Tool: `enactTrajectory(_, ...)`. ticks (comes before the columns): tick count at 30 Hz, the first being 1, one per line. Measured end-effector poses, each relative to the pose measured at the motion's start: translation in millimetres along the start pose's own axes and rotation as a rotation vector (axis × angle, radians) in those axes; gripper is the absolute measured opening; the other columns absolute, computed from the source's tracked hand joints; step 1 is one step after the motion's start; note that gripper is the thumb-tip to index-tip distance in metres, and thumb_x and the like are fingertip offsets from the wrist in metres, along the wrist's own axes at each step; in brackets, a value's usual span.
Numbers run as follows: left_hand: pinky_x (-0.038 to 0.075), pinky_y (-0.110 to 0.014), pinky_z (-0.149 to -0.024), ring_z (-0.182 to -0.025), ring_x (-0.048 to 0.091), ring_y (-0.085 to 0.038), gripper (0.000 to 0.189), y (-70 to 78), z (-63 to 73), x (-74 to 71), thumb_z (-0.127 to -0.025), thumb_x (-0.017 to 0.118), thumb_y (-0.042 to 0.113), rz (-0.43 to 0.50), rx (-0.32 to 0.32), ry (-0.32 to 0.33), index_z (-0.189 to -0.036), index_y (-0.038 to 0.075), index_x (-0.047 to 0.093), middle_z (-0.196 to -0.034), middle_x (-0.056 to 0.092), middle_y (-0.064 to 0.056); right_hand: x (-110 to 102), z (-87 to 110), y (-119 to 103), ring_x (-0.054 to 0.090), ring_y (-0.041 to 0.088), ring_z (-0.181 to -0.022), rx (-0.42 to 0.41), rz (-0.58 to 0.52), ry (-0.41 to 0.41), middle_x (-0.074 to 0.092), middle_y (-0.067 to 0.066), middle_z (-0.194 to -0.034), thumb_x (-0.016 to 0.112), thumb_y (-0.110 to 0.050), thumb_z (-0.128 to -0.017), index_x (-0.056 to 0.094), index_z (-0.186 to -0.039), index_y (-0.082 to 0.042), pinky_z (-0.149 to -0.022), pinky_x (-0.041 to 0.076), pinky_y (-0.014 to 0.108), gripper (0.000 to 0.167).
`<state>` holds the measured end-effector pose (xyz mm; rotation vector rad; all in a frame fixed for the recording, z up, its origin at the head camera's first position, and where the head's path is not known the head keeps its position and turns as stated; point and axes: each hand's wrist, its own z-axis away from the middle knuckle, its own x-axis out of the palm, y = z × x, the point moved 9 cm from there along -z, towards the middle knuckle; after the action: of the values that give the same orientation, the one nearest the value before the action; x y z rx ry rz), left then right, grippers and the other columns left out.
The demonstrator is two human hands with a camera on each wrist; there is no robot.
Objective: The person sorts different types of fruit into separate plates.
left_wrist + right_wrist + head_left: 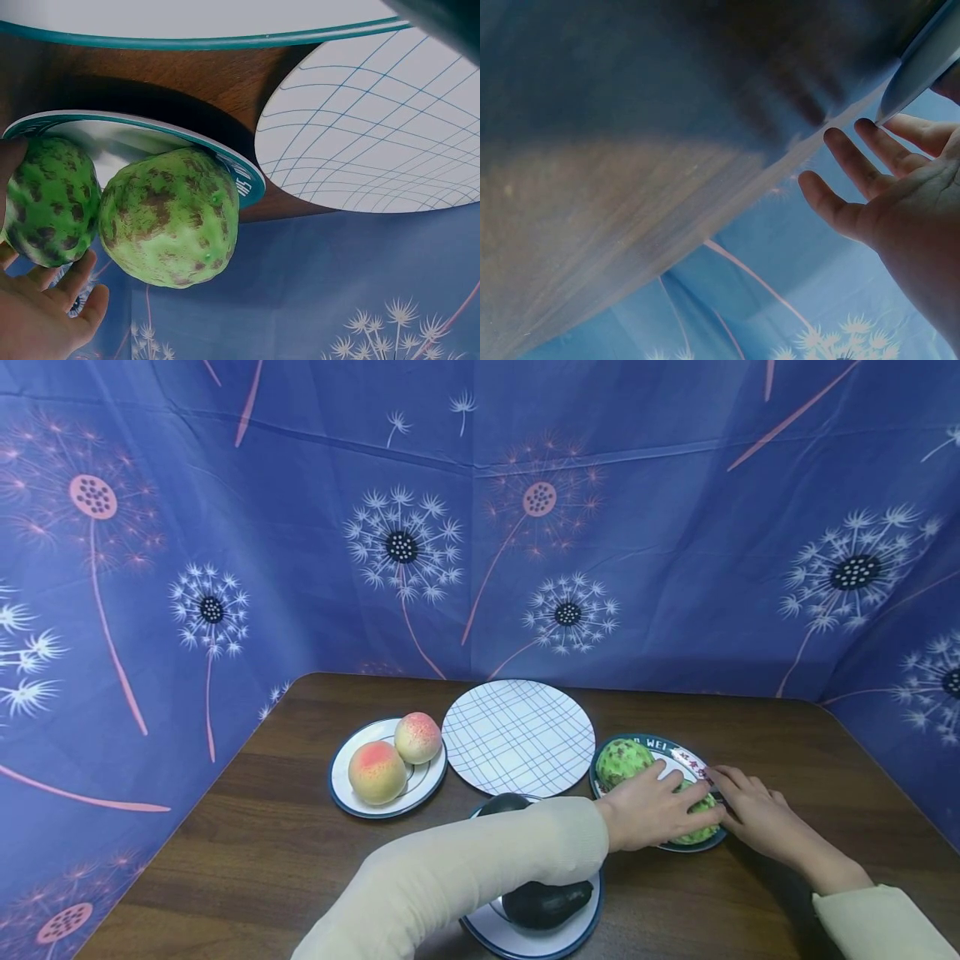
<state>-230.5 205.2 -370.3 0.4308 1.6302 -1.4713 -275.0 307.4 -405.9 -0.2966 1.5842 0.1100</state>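
Note:
My left hand point(651, 806) is over the right-hand custard apple point(699, 837), holding it between thumb and fingers. That fruit is green with brown patches and partly hidden by the hand. Close beside it, a second custard apple point(622, 762) lies on the same green-rimmed plate point(660, 744). In the left wrist view the two custard apples point(169, 217) are near each other. My right hand point(767, 818) is at the plate's right edge. Its fingers look nearly straight in the right wrist view, with fingertips point(866, 126) by the rim; I cannot tell how firmly they touch.
A plate point(351, 797) with two peaches point(377, 772) stands at left. Behind the middle lies a round white checked plate point(517, 735). Nearer, under my left sleeve point(480, 860), another plate point(536, 943) bears dark eggplants point(546, 904). A blue patterned cloth point(465, 568) hangs behind the wooden table point(247, 852).

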Motion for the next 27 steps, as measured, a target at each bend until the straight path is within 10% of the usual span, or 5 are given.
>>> enactTrajectory(27,0.029,-0.034,-0.109,-0.133,0.033,-0.017,0.076,-24.6,12.8,-0.9,-0.089,0.052,0.041,0.045,-0.099,-0.053,-0.146,0.028,0.004,-0.150,0.021,-0.001,-0.2,-1.6,3.3,0.042,0.049,-0.108,-0.005,0.009,-0.005,0.040,0.029,-0.126,0.055,-0.021,-0.088,0.039,-0.130,0.006,-0.074,0.034,0.070,0.052)
